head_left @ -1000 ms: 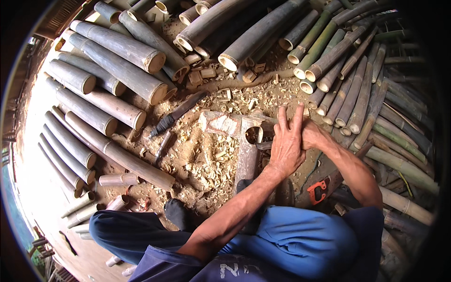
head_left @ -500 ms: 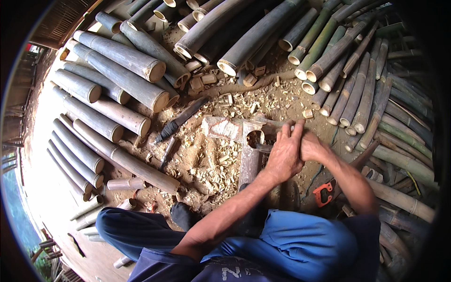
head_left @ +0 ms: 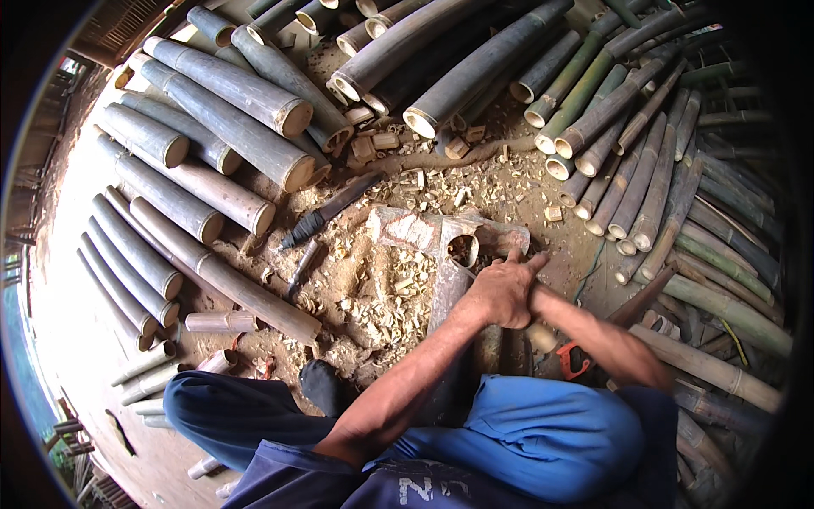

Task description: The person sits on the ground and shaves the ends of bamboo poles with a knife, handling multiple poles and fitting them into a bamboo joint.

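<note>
Far left of the fingers, and well apart from them, grey-green bamboo tubes lie side by side; being round, they could roll if knocked. Nearer, but out beyond the fingers' left, rests a long tool with a black-wrapped handle, and just below it a slim tool. A dark-covered foot sits below these, toward the body, and a careless drag of either tool might catch it. Wood chips fill the ground left of the fingers; loose footing under the work could let it shift.

Just left of the fingers and reaching beneath them is a crosswise bamboo piece with a pale scraped patch; a second tube meets it from the body's side, by a dark round hole. Whether the two are joined I cannot tell. The left hand lies palm down over the piece's right end, its fingers stretched and a little apart; their grip underneath is hidden. A sudden roll of the piece could scrape them on its cut rim.

The right hand is mostly covered by the left, so its grip cannot be told. Right of and below the fingers lies an orange-handled saw, near the right forearm: an elbow swung low might brush its teeth.
</note>
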`<state>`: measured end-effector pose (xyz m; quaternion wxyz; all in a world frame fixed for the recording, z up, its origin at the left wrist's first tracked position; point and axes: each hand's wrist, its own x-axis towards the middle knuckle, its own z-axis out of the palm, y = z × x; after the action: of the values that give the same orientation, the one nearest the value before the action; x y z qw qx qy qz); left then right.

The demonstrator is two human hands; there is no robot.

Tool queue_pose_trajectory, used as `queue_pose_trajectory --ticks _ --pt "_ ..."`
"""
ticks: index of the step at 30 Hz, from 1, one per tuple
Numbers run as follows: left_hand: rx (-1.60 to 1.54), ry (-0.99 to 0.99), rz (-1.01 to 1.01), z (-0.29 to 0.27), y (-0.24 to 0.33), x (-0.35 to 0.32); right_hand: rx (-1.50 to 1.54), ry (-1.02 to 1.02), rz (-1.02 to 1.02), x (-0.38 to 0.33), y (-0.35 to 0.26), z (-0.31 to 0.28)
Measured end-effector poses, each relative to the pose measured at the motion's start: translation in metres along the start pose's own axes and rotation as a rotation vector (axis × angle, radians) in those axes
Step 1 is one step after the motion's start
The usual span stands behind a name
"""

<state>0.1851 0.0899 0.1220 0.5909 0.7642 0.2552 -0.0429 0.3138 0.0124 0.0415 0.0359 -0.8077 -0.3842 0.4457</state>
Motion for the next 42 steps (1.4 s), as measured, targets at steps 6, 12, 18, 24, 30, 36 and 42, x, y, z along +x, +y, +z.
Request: queue_pose_trajectory --ticks 6,12,18,24,30,36,42 --pt "0.077 -0.316 0.028 -0.018 -0.003 0.008 0.166 0.194 -0.294 -0.002 0.018 0.000" --pt "0.010 0.197 -0.023 0.007 0.012 -0.005 -0.291 -0.242 -0.379 -0.002 -0.003 -0.054" --pt "0.125 -0.347 0.221 -0.033 -0.016 -0.008 0.191 0.186 0.117 -0.018 -0.008 0.046" --pt "-0.035 0.177 0.042 0.002 -0.005 -0.018 -0.214 -0.302 -0.376 -0.016 -0.029 -0.033" --pt "0.007 -0.073 0.180 -0.018 -0.015 -0.026 -0.025 0.046 0.209 -0.035 -0.047 0.014" --pt "0.223 0.001 0.190 -0.024 -0.033 -0.042 0.600 0.353 0.551 -0.039 -0.134 0.079" --pt "-0.074 0.116 -0.289 0.001 -0.020 -0.164 1.741 -0.423 0.002 -0.100 -0.050 0.061"
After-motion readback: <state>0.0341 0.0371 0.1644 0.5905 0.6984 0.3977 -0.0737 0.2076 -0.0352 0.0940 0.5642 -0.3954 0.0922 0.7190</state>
